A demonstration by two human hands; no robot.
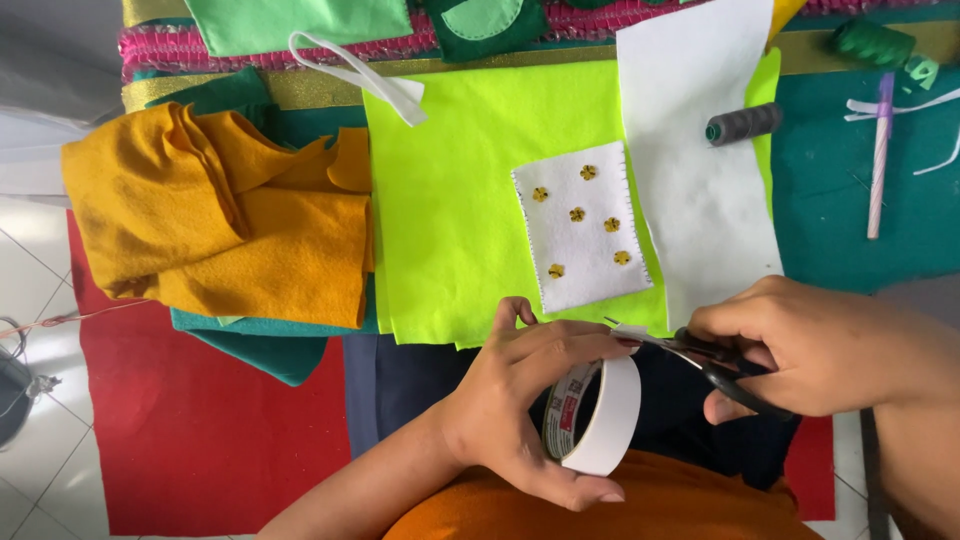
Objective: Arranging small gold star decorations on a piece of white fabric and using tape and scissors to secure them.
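Head cam: left hand (515, 400) wrapped around a white tape roll (596, 415), right hand (815, 350) clamped on black scissors (715, 365) at the tape's end.

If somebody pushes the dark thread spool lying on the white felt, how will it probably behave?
The dark thread spool lies on its side, so it would probably roll. It looks small, likely light. The white felt under it may slow it.

A white tiled floor (40, 300) shows at the left, lit by soft daylight. A red mat (200, 440) lies over it. Farther up, a pink woven mat (160, 45) with a gold band (300, 90) runs across. A grey cloth (50, 60) fills the top-left corner.
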